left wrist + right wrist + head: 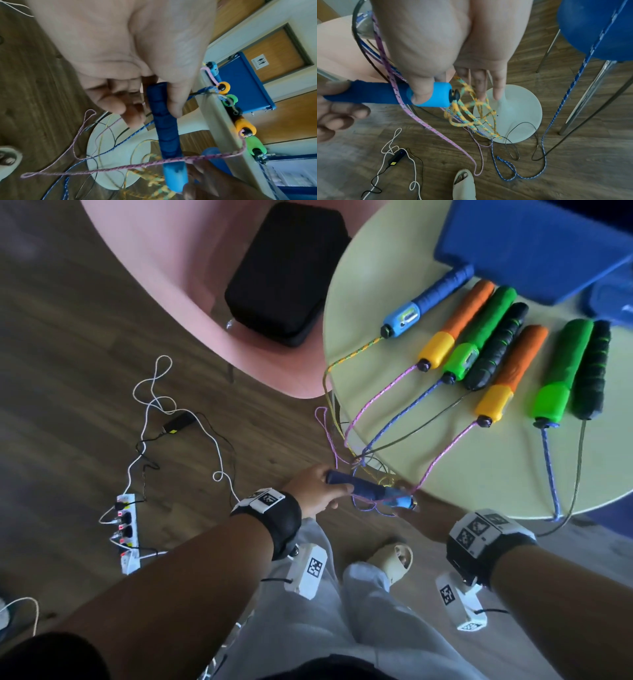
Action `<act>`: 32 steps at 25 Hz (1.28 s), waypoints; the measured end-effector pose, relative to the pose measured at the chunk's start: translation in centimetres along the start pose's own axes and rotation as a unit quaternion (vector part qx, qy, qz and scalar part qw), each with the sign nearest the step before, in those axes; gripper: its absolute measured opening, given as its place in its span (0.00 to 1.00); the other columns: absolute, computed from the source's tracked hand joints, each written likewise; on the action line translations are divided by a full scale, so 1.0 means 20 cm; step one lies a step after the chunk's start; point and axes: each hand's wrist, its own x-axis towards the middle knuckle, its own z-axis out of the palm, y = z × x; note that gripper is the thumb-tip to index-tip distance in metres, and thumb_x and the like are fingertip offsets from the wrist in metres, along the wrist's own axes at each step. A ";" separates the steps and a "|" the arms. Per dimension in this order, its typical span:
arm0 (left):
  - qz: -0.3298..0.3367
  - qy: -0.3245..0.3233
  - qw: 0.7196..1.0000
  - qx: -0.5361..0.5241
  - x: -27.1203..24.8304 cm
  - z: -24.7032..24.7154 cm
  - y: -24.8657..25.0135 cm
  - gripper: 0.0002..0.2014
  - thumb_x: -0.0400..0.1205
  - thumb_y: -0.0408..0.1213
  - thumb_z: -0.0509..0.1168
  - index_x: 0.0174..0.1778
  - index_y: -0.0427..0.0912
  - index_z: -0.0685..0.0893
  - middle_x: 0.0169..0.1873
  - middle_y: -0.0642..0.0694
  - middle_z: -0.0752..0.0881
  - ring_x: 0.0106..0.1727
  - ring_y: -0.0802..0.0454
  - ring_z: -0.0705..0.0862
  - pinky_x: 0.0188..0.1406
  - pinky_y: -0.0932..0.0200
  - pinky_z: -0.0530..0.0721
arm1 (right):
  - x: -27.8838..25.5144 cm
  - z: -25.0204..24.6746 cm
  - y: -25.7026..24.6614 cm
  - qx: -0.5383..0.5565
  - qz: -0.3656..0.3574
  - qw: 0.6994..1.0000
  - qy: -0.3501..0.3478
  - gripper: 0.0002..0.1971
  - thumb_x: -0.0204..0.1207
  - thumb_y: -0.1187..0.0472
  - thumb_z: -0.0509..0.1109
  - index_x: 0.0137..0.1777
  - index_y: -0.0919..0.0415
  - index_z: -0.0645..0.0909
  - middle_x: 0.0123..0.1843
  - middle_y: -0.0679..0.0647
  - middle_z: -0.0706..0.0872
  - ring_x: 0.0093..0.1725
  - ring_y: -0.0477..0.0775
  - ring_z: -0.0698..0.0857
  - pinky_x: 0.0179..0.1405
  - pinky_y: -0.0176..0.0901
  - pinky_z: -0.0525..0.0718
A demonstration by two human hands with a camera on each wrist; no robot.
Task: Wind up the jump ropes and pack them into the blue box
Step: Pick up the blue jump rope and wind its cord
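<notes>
The round tabletop (pixel 462 474) is the landmark. On its far side lies the blue box (pixel 534 244). Seven handles (pixel 493 344) lie in a row on it, long axes running toward the box, rope ends pointing at the near edge, where the ropes (pixel 394 419) drop over to the floor (pixel 85 371). Just off that near edge, over open floor, a blue handle (pixel 370 491) lies level, parallel to the edge. The left hand (pixel 317 491) grips its dark end; the right hand (pixel 416 518) pinches the light blue cap end, other fingers straight. A pink rope (pixel 120 167) crosses the handle.
</notes>
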 end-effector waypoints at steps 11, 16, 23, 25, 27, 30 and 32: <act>0.185 0.095 0.970 0.124 -0.40 -0.18 0.25 0.15 0.73 0.43 0.75 0.40 0.55 0.72 0.29 0.56 0.81 0.30 0.58 0.82 0.33 0.61 0.77 | -0.46 -0.28 -0.34 -0.192 -0.059 0.974 -0.110 0.17 0.81 0.50 0.64 0.68 0.51 0.80 0.66 0.48 0.83 0.62 0.50 0.81 0.61 0.38 0.75; 0.271 0.117 0.951 0.094 -0.58 -0.24 0.44 0.15 0.67 0.47 0.75 0.43 0.53 0.77 0.31 0.57 0.82 0.33 0.61 0.79 0.39 0.56 0.80 | -0.63 -0.42 -0.63 -0.058 -0.199 0.977 0.058 0.27 0.72 0.49 0.76 0.71 0.41 0.73 0.59 0.43 0.79 0.52 0.47 0.80 0.54 0.40 0.77; 0.324 0.010 0.936 -0.135 -0.65 -0.22 0.58 0.40 0.66 0.52 0.79 0.74 0.53 0.71 0.63 0.43 0.83 0.63 0.49 0.85 0.64 0.48 0.83 | -0.87 -0.63 -0.89 0.108 -0.234 0.956 0.136 0.03 0.76 0.53 0.74 0.45 0.49 0.83 0.37 0.43 0.86 0.33 0.35 0.81 0.33 0.28 0.77; 0.283 -0.054 0.955 -0.071 -0.64 -0.19 0.50 0.31 0.68 0.54 0.75 0.66 0.48 0.79 0.57 0.41 0.87 0.56 0.56 0.85 0.61 0.56 0.81 | -0.98 -0.74 -0.94 0.251 -0.266 0.912 0.186 0.08 0.78 0.54 0.75 0.48 0.59 0.86 0.35 0.44 0.86 0.30 0.36 0.79 0.34 0.32 0.75; 0.248 -0.026 0.968 0.009 -0.61 -0.14 0.37 0.17 0.68 0.55 0.74 0.45 0.48 0.85 0.39 0.47 0.89 0.43 0.60 0.83 0.52 0.59 0.79 | -1.12 -0.88 -0.98 0.409 -0.334 0.826 0.198 0.11 0.81 0.58 0.72 0.51 0.69 0.82 0.40 0.55 0.87 0.37 0.43 0.84 0.42 0.37 0.80; 0.155 0.075 0.983 0.065 -0.53 -0.18 0.11 0.16 0.75 0.46 0.74 0.26 0.49 0.76 0.18 0.61 0.77 0.25 0.66 0.73 0.37 0.63 0.72 | -1.34 -1.11 -0.95 0.587 -0.392 0.680 0.198 0.06 0.84 0.57 0.66 0.48 0.59 0.77 0.40 0.60 0.83 0.48 0.63 0.83 0.52 0.59 0.86; 0.082 0.157 0.982 0.059 -0.52 -0.28 -0.06 0.18 0.70 0.56 0.72 0.25 0.48 0.77 0.14 0.59 0.73 0.25 0.59 0.72 0.33 0.59 0.69 | -1.44 -1.25 -0.88 0.647 -0.394 0.618 0.210 0.05 0.83 0.56 0.65 0.48 0.55 0.73 0.37 0.55 0.80 0.44 0.60 0.83 0.53 0.59 0.86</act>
